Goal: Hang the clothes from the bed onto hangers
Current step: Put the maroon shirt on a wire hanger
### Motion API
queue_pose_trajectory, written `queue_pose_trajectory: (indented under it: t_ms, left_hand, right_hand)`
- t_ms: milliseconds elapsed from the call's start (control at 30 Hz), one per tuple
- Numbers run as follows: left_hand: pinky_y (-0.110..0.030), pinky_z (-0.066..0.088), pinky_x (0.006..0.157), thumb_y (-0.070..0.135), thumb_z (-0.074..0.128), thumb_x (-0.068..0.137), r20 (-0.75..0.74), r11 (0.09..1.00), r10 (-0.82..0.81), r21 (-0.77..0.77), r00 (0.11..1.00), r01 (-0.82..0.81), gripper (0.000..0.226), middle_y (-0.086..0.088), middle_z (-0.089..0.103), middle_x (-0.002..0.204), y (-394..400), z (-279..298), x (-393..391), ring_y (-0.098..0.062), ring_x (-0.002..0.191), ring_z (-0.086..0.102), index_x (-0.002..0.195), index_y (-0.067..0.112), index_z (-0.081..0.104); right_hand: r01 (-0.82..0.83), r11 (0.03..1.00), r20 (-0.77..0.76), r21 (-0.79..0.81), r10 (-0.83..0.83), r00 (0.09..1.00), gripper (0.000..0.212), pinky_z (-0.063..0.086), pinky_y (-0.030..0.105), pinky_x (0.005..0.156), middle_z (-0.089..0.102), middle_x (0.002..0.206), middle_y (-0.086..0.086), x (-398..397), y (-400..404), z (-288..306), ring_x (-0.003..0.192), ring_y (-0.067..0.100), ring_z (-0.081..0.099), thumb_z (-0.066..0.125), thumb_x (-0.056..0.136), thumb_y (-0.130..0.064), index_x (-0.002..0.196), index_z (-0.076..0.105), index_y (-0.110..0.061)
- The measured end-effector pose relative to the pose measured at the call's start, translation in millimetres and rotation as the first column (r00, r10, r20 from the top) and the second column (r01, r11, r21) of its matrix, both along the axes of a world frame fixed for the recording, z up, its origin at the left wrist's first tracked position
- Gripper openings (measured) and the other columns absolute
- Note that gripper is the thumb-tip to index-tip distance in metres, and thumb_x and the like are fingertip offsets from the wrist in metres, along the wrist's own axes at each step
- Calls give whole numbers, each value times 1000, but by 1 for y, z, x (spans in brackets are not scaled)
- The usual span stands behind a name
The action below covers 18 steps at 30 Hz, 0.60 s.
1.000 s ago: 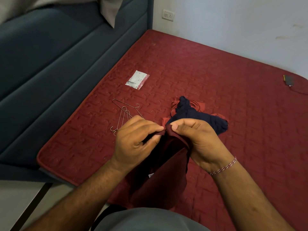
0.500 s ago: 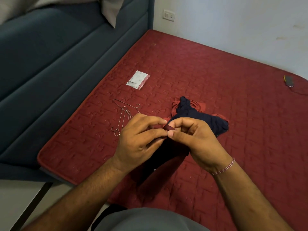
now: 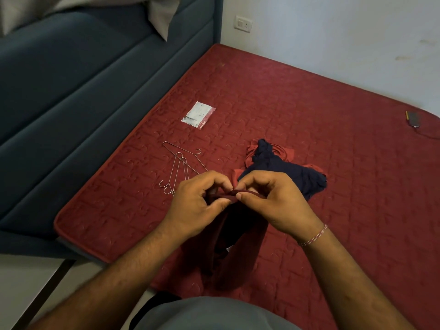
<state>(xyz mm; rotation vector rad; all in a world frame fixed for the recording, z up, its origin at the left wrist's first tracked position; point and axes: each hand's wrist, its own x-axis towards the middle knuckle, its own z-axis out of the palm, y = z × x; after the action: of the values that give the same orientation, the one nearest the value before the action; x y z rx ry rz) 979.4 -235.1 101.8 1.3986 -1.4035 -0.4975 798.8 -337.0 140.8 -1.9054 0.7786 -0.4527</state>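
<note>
My hands: left hand (image 3: 197,206) and right hand (image 3: 273,203) both pinch the maroon garment (image 3: 238,244).
Done: nothing hung yet.
Left: wire hangers (image 3: 181,167) bare, dark blue clothes (image 3: 281,172) wait mid-frame on the bed (image 3: 333,115).

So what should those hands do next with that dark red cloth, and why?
Probably spread its pinched edge open. Both the left hand and right hand pinch the maroon garment bunched, while the wire hangers lie untouched on the mattress.

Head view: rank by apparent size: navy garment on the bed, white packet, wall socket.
1. Navy garment, partly hidden by the right hand.
2. White packet.
3. Wall socket; it lies farther off, so true size is unsure.
</note>
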Motion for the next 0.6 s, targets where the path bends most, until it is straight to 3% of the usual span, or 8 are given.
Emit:
queue_pose_trajectory:
  t_ms: [100, 167, 267, 400, 500, 600]
  left_hand:
    - [-20, 47, 65, 13, 79, 76, -1, 998, 47, 44, 999, -47, 26, 18, 65, 86, 0, -1, -4, -9, 69, 60, 95, 25, 67]
    - [-19, 46, 64, 10, 78, 75, -3, 996, 69, 59, 998, -69, 27, 19, 63, 83, -1, -1, -5, -6, 67, 58, 92, 26, 65]
    - [-23, 49, 63, 3, 78, 76, -19, 993, 100, 62, 995, -99, 28, 14, 64, 82, -2, -1, -5, -10, 67, 61, 91, 23, 65]
    - [-12, 44, 64, -7, 78, 75, -56, 986, 149, 88, 987, -144, 37, 20, 63, 81, -4, 2, -10, -2, 67, 58, 93, 22, 65]
    - [-19, 49, 69, -5, 77, 75, -140, 985, 139, 121, 980, -122, 37, 16, 64, 82, -7, 0, -10, -3, 69, 59, 96, 23, 64]
    - [-27, 52, 71, 3, 74, 75, -210, 984, 121, 153, 970, -89, 34, 3, 67, 86, -8, -4, -10, -17, 76, 65, 95, 28, 62]
  right_hand:
    - [41, 980, -23, -197, -46, 999, 19, 46, 19, 69, 67, 87, -7, 1, 4, 0, 80, 11, 64, 83, 83, -11, 87, 78, -29]
    - [55, 977, -2, -206, -56, 998, 16, 42, 12, 67, 64, 92, -9, 2, 6, 0, 75, 6, 61, 85, 81, -9, 85, 78, -24]
    - [48, 975, 17, -216, -46, 999, 15, 40, 10, 66, 66, 100, -11, 5, 9, -4, 71, 4, 59, 84, 81, -6, 80, 75, -18]
    - [27, 940, 18, -341, -22, 1000, 13, 46, 12, 73, 68, 108, -15, 9, 10, -5, 89, 7, 67, 81, 83, -6, 81, 73, -15]
    - [-3, 909, 16, -417, 11, 1000, 13, 47, 11, 78, 70, 107, -13, 10, 10, -5, 95, 3, 66, 80, 83, -2, 81, 72, -13]
    - [-24, 884, 1, -466, 27, 1000, 14, 46, 9, 78, 69, 109, -13, 9, 9, -7, 95, 2, 66, 80, 82, -2, 81, 72, -13]
